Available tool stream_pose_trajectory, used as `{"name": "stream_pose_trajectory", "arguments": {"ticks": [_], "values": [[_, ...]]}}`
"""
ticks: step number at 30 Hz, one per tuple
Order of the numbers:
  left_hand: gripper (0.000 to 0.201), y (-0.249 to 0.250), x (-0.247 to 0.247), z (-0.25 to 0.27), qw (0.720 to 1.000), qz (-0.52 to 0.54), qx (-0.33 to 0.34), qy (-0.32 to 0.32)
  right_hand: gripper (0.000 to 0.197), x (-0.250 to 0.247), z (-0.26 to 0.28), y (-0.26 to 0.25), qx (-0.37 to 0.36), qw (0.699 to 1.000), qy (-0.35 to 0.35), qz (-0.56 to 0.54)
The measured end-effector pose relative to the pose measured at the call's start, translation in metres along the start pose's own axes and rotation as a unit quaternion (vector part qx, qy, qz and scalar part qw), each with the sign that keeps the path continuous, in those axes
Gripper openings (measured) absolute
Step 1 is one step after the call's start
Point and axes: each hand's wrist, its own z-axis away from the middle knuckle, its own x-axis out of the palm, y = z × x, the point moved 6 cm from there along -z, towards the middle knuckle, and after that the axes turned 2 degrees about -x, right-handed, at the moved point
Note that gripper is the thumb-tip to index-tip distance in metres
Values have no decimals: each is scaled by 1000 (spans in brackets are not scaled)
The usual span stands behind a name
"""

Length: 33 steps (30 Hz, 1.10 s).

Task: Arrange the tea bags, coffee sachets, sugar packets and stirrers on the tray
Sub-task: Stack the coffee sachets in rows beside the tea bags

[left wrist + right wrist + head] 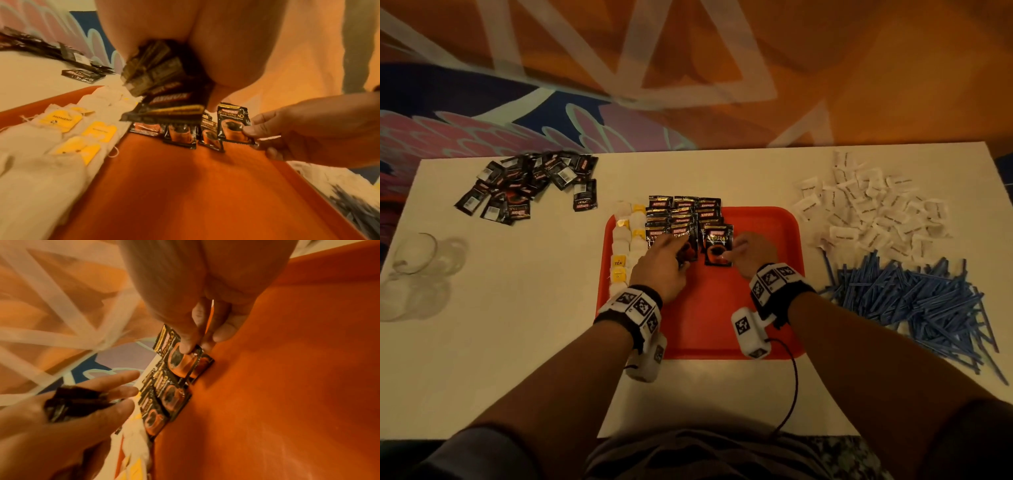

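One red tray (pixel 763 226), two hands, three sachet columns, perhaps two tea-bag columns, uncountable piles elsewhere.

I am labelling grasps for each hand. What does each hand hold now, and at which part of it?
The right hand pinches one coffee sachet at its lower right corner. The left hand grips a fanned stack of sachets at one end.
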Motion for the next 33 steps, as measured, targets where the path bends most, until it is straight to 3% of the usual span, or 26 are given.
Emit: {"name": "stream_pose_trajectory", "arguments": {"ticks": [3, 6, 12, 33], "values": [[69, -2, 9, -7, 997, -53, 20, -47, 31, 1, -14, 10, 35, 998, 22, -48], [82, -4, 17, -12, 988, -118, 25, -99, 30, 6, -26, 13, 52, 997, 17, -57], [90, -17, 25, -20, 975, -184, 13, -125, 23, 17, -44, 12, 60, 998, 3, 10], [86, -21, 29, -17, 979, -181, 43, -81, 28, 24, -45, 15, 45, 998, 29, 23]]}}
